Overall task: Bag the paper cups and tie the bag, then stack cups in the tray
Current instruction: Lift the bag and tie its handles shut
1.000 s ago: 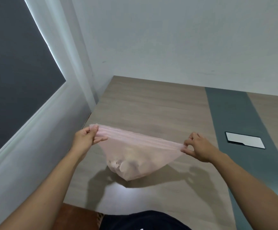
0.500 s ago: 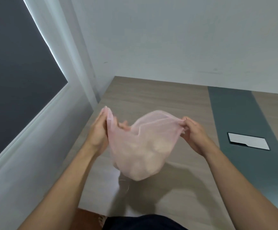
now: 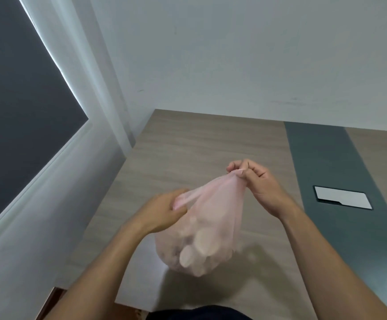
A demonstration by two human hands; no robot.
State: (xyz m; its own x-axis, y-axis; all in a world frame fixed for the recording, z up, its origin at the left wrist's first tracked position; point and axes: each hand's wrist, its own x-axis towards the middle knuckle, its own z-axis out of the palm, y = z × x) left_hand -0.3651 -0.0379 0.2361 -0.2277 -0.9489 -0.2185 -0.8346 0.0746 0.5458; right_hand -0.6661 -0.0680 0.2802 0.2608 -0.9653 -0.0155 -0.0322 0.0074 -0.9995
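The left hand (image 3: 164, 211) sits lower and nearer the body, its fingers curled round one gathered tail of the pink bag (image 3: 201, 234) and pinching the thin film. If that pinch slackens while the tail is drawn across for the knot, the film would probably slide out, the mouth would fall open on that side, and the load would tip toward the gap. The plastic looks thin and stretchy, so a hard pull could neck it down or tear it near the grip.

Between the hands the bag hangs in the air above the wooden table (image 3: 187, 144), not resting on it. Pale rounded shapes press against the film at its bottom; these are judged to be the paper cups (image 3: 194, 248), though motion blur hides their number and how they lie. Their weight sits low, so a swing during tying might jerk a tail free.

The right hand (image 3: 254, 181) is higher and farther out, thumb and fingertips closed tightly on the other tail. With the two tails held at unequal heights, a knot could end up lopsided and loose.

No tray is in view; farther right, a grey strip holds a white rectangular plate (image 3: 342, 199)
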